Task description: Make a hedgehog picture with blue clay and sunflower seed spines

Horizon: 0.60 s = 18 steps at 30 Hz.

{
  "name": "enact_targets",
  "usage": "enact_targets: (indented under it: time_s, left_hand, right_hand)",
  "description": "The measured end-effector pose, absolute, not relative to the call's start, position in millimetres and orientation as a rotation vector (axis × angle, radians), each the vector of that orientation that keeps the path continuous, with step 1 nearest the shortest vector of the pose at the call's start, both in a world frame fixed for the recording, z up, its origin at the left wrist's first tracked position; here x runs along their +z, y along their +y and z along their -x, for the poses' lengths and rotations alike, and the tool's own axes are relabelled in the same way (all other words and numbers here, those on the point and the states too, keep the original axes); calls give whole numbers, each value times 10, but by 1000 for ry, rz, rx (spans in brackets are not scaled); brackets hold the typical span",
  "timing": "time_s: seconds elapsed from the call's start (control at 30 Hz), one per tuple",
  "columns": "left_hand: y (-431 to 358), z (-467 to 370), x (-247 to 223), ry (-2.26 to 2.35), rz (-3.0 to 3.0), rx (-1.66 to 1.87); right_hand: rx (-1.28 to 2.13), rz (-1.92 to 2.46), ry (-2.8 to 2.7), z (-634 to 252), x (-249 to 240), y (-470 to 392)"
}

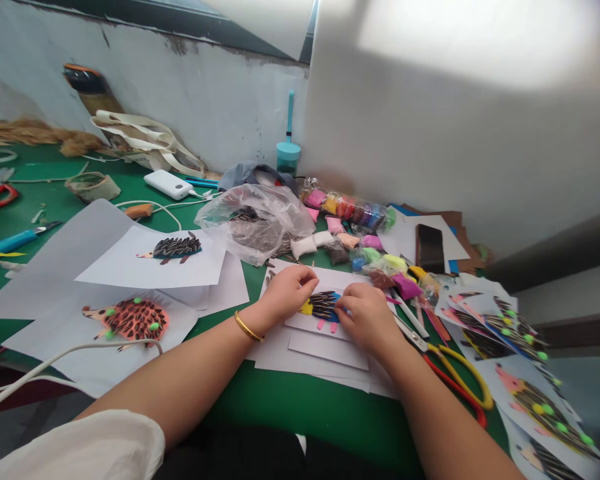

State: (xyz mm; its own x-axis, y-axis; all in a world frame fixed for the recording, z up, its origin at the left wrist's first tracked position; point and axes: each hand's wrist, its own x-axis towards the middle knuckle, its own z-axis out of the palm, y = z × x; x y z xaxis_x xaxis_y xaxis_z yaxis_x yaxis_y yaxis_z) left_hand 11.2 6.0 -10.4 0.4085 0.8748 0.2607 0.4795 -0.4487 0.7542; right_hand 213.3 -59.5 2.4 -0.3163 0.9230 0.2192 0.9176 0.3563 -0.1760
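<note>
A small hedgehog picture (324, 305) lies on white paper between my hands. It has a yellow head, a blue body, pink feet and rows of dark striped seeds for spines. My left hand (291, 292) hovers at the head end with thumb and fingers pinched; anything in the pinch is too small to make out. On the other side, my right hand (367, 312) has its fingertips closed together at the blue rear edge of the body. Whatever those fingers hold is hidden. Behind the paper, a clear plastic bag (260, 223) contains dark seeds.
Colourful clay packets (347, 240) sit behind my right hand. Scissors (450, 373) with red and yellow handles lie at the right, beside finished hedgehog pictures (545, 407). A phone (429, 248) rests farther back. More hedgehog sheets (130, 317), a power bank (169, 185) and a cutter (15, 243) are left.
</note>
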Motion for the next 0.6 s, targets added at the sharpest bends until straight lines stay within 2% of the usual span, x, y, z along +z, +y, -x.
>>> enact_targets:
  time_s: [0.6]
  left_hand:
    - [197,60,-5,1275,-2111,862]
  right_hand:
    - [-3,1598,-2321,-2250,66,-617]
